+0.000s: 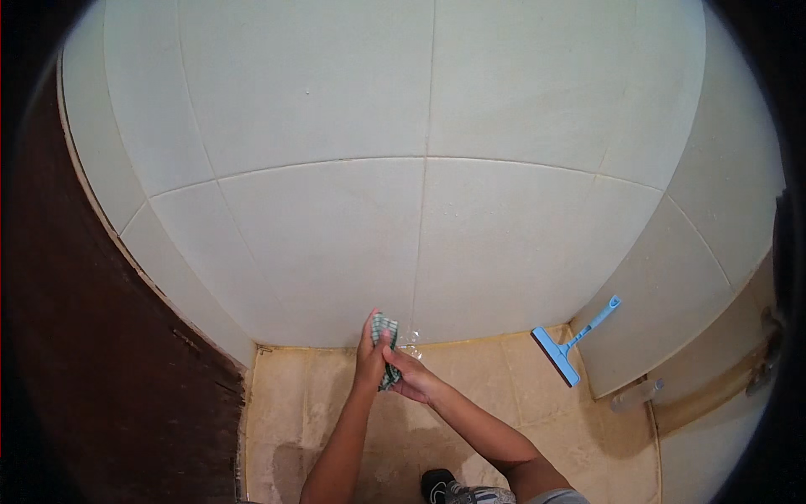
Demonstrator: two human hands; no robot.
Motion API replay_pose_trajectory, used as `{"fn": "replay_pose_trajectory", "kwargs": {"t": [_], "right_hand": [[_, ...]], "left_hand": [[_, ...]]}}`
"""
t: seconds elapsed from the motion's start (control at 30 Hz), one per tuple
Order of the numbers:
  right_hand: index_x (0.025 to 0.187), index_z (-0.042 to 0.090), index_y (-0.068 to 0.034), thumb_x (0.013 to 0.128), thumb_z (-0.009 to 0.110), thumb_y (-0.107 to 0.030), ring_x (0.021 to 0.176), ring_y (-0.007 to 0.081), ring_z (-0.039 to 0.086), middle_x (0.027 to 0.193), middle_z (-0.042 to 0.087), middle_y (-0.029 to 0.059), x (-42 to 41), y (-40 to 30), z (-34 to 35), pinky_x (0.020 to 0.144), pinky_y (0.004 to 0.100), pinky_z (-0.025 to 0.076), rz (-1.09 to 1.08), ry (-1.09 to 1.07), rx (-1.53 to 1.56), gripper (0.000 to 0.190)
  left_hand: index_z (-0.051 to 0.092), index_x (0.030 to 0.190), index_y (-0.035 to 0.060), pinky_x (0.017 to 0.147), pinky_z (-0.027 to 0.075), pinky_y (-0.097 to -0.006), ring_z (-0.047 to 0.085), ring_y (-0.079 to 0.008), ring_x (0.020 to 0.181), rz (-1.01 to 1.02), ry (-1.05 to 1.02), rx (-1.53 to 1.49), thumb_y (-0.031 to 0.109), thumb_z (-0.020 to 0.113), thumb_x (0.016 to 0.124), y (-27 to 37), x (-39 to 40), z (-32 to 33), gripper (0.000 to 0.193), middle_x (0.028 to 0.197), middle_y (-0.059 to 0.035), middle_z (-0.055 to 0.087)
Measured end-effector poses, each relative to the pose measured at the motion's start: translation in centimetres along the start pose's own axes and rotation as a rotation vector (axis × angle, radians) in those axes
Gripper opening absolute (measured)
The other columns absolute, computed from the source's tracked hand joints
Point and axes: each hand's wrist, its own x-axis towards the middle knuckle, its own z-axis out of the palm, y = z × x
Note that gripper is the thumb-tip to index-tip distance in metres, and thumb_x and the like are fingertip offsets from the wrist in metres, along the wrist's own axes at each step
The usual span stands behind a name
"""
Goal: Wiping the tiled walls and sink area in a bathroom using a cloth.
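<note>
A green-and-white checked cloth point(385, 326) is bunched up between my two hands above the floor, in front of the tiled wall. My left hand point(367, 356) wraps around it from the left, with the thumb lying over the cloth. From the right, my right hand point(415, 377) grips the lower part, its thumb close against the left hand. Some of the cloth is hidden by the fingers. Just right of the cloth, shiny water drops point(414, 344) show near the foot of the wall.
A light blue squeegee point(557, 356) leans by the right corner, handle up. Nearby stands a clear bottle point(633, 397). White tiled wall point(327, 252) rises ahead; a dark brown door point(126, 353) borders the left. The beige floor point(371, 435) has wet patches. A black shoe point(436, 485) shows below.
</note>
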Motion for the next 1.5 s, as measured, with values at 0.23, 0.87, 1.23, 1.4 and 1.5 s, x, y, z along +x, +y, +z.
{"fn": "replay_pose_trajectory", "kwargs": {"t": [0.23,0.87,1.23,1.4,1.5], "right_hand": [[0.115,0.052,-0.003,0.085,0.062,-0.018,0.098,0.0188,0.059,0.109,0.060,0.0090,-1.9,-0.3,-1.2,0.078,0.0305,0.051,0.257,-0.542,-0.132,0.035],[0.096,0.051,-0.006,0.094,0.051,-0.029,0.049,0.0058,0.036,0.064,0.044,-0.0006,-3.9,1.0,-0.2,0.041,0.0189,0.026,0.171,-0.350,0.142,0.023],[0.090,0.055,0.006,0.089,0.049,-0.025,0.074,0.0376,0.062,0.077,0.064,0.0209,-1.7,11.0,-6.4,0.066,0.0433,0.047,-0.141,-0.045,-1.270,0.032],[0.102,0.052,0.004,0.088,0.049,-0.031,0.085,0.0444,0.059,0.088,0.063,0.0266,-2.3,12.2,-7.1,0.071,0.0456,0.046,0.036,0.033,-1.421,0.038],[0.114,0.043,0.001,0.086,0.052,-0.029,0.081,0.0402,0.060,0.084,0.061,0.0240,-1.6,10.0,-8.6,0.071,0.0427,0.047,-0.145,0.080,-1.299,0.042]], "left_hand": [[0.050,0.126,-0.0046,0.104,0.031,-0.0354,0.040,-0.0226,0.125,-0.464,-0.493,0.039,0.062,0.035,0.090,4.7,3.2,-4.2,0.077,0.135,-0.0161,0.045],[0.048,0.068,0.0080,0.039,0.027,-0.0215,0.028,-0.0048,0.040,-0.339,-0.255,-0.415,0.044,0.047,0.094,5.1,-0.1,0.4,0.044,0.053,0.0057,0.031],[0.046,0.059,0.0027,0.044,0.038,-0.0359,0.047,-0.0180,0.044,-0.308,0.033,0.489,0.039,0.044,0.095,-12.9,-4.0,-2.4,0.051,0.050,-0.0069,0.047],[0.047,0.060,-0.0003,0.050,0.039,-0.0379,0.046,-0.0183,0.046,0.042,0.101,0.783,0.033,0.043,0.096,-14.8,-5.7,-1.7,0.049,0.048,-0.0081,0.044],[0.050,0.070,0.0013,0.055,0.041,-0.0366,0.050,-0.0183,0.054,-0.090,-0.024,0.603,0.033,0.041,0.096,-11.8,-4.7,-0.2,0.042,0.057,-0.0068,0.051]]}}
